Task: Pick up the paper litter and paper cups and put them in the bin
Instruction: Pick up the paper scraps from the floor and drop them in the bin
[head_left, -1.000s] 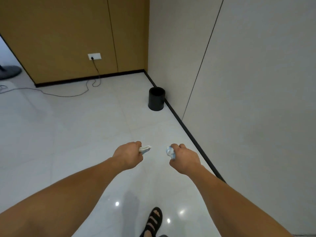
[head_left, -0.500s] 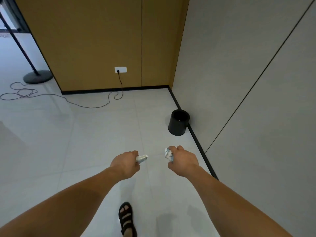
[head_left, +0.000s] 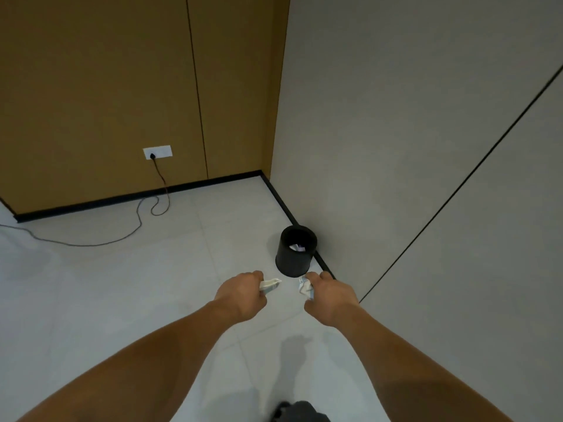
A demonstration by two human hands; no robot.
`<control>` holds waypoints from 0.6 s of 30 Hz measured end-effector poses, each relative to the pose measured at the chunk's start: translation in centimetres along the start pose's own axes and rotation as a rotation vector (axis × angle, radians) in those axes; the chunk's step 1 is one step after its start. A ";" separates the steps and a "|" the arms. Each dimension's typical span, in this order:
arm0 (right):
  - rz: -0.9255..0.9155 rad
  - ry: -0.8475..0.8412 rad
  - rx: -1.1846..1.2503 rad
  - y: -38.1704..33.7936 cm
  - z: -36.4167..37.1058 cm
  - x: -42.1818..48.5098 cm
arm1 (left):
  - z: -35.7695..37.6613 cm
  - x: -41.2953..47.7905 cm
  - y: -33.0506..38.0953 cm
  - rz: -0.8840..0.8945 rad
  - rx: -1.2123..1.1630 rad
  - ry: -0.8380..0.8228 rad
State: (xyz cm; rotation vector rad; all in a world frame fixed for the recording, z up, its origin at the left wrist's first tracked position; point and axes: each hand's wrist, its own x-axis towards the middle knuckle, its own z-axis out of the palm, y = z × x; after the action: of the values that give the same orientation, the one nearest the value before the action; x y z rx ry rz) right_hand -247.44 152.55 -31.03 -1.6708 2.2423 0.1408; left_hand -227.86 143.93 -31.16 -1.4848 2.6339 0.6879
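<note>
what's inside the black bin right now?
White crumpled paper lies low inside the black bin. Its near wall and dark interior hide the rest. The left hand grips a folded scrap and the right hand a crumpled scrap, both outside it.

The black bin (head_left: 292, 265) stands on the right, close against the grey wall (head_left: 396, 147), which shuts off that side. Its mouth faces up, with a little white paper (head_left: 298, 247) low inside and room above it. The left hand (head_left: 242, 295) and right hand (head_left: 330, 298), each gripping paper, hang just on its near side. To the left lies open floor (head_left: 91, 300). A cable (head_left: 91, 244) trails across it, well apart from the bin, before the far wooden panels (head_left: 91, 86).
</note>
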 end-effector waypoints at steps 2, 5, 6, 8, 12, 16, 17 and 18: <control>0.013 0.011 0.025 0.3 -0.9 3.6 | -1.0 3.8 -0.7 0.021 0.028 -0.020; 0.022 0.021 0.048 1.2 -2.3 9.7 | -2.2 10.5 -1.5 0.035 0.055 -0.038; 0.029 0.029 0.057 1.6 -2.9 11.9 | -2.8 12.9 -1.5 0.037 0.062 -0.042; 0.038 0.040 0.065 2.6 -4.4 16.5 | -4.2 17.6 -1.4 0.040 0.071 -0.042; 0.048 0.042 0.091 4.1 -8.3 24.5 | -7.6 25.8 -1.2 0.044 0.077 -0.044; 0.083 0.031 0.100 5.7 -11.4 31.1 | -10.5 33.4 -0.8 0.071 0.080 -0.061; 0.086 0.024 0.099 6.0 -11.7 32.6 | -10.9 35.3 -0.7 0.082 0.085 -0.072; 0.092 0.014 0.098 6.4 -11.8 34.0 | -11.1 37.2 -0.7 0.092 0.091 -0.084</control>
State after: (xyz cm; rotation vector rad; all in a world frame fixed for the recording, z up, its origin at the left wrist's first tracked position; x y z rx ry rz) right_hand -264.49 120.22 -31.90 -1.5245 2.2984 0.0406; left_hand -245.46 109.33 -30.57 -1.2905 2.6456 0.6132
